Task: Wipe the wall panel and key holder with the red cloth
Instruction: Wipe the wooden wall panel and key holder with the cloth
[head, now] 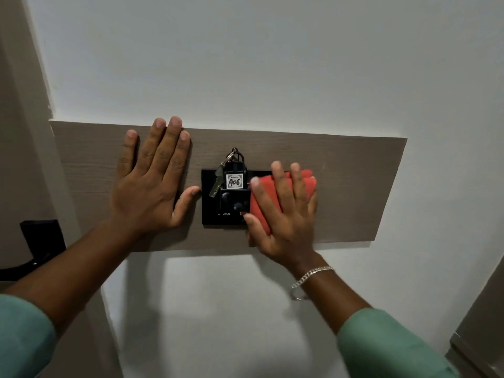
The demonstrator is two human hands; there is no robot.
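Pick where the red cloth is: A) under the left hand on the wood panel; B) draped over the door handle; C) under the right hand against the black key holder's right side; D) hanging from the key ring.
C: the right hand presses the red cloth against the key holder; the left hand rests bare on the wall panel.

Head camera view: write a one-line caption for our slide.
Right hand presses the red cloth against the black key holder while the left hand rests flat on the wall panel.

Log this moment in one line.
phase: wiping | right hand presses red cloth on key holder | left hand flat on wall panel
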